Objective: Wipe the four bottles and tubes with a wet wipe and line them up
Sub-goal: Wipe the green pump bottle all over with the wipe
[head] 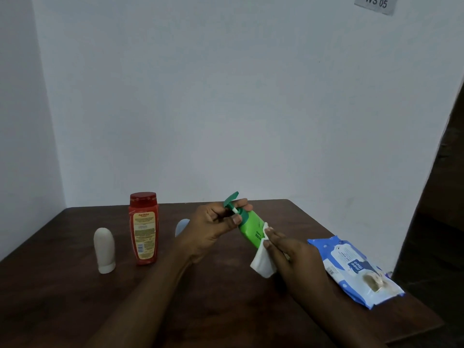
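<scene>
so, on the tabletop (pixel 75 310) the red bottle (pixel 143 229) and white tube (pixel 104 251) stand side by side (wiped, perhaps); left grip (pixel 211 229) curls round the pump of the raised green bottle (pixel 251 228), right grip (pixel 298 257) presses the wipe (pixel 262 263) flat against it, pale tube (pixel 181 226) likely waiting.

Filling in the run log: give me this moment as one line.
step: wiping | left hand: grips green pump bottle by neck, tilted | right hand: presses wet wipe to its body | red bottle, white tube: upright on table
</scene>
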